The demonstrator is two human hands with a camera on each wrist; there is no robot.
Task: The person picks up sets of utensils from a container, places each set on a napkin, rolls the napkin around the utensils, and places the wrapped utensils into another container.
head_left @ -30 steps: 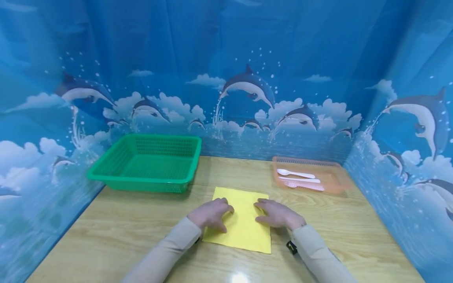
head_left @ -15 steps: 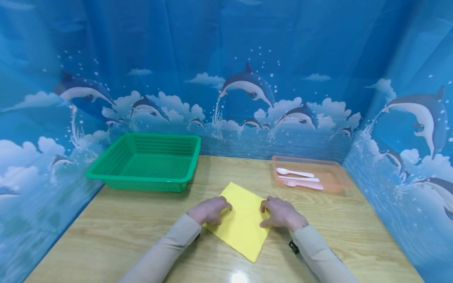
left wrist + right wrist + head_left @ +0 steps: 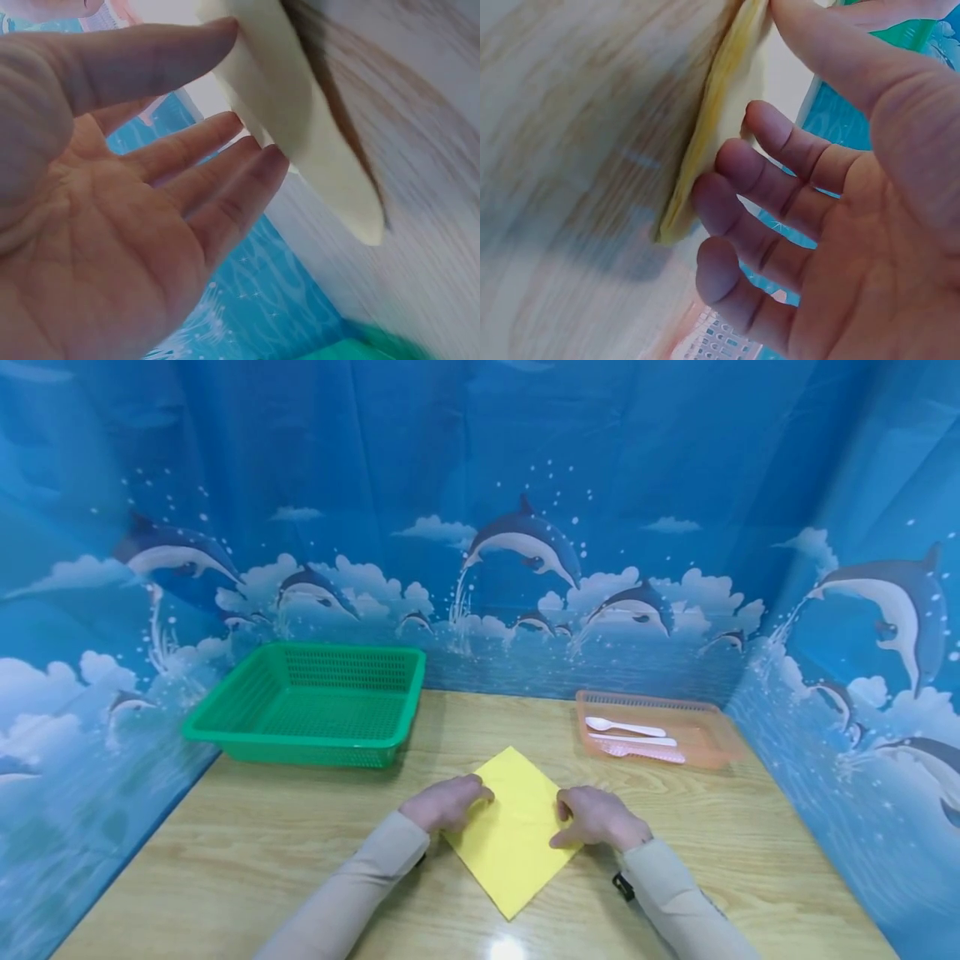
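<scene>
A yellow cloth [image 3: 513,847], folded into a flat square, lies on the table with one corner pointing towards me. At its left side, my left hand [image 3: 450,804] rests its fingertips on the cloth, thumb apart from fairly straight fingers. My right hand [image 3: 597,818] touches the right side with thumb and fingertips, the fingers lightly bent. In the right wrist view, the layered edge of the cloth [image 3: 705,142] runs beside those fingertips. The left wrist view shows the left thumb and fingertips on the cloth [image 3: 300,135].
A green plastic basket [image 3: 315,745] stands at the back left of the wooden table [image 3: 300,827]. At the back right is an orange tray [image 3: 708,747] with a white spoon [image 3: 626,727] and more white and pinkish cutlery. A dolphin-print curtain [image 3: 480,460] encloses the back and sides.
The cloth has turned on the table from roughly square-on to a diamond position, its near right corner swinging towards the middle front. Both hands stayed at its sides; basket and tray stayed put.
</scene>
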